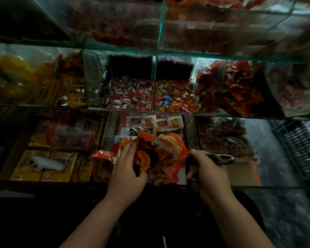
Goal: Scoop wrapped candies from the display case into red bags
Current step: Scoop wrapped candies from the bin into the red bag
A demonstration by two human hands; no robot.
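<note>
A crumpled red bag [170,149] with gold print hangs open in front of the glass display case [156,111]. My left hand [127,169] grips its near left rim and holds the mouth apart. My right hand [207,173] grips the handle of a dark scoop [222,159], whose front end reaches into the bag from the right. Wrapped candies fill two middle compartments: red-and-white ones [131,94] on the left and mixed orange, blue and gold ones [174,97] beside them. What lies inside the bag is too dark to tell.
Glass dividers and shelf edges cross the case above the bag. Yellow packets [73,86] lie at the left, red foil packs [240,88] at the right. Boxed and bagged snacks [61,140] sit on the lower shelf. A dark wire rack [301,145] stands at the far right.
</note>
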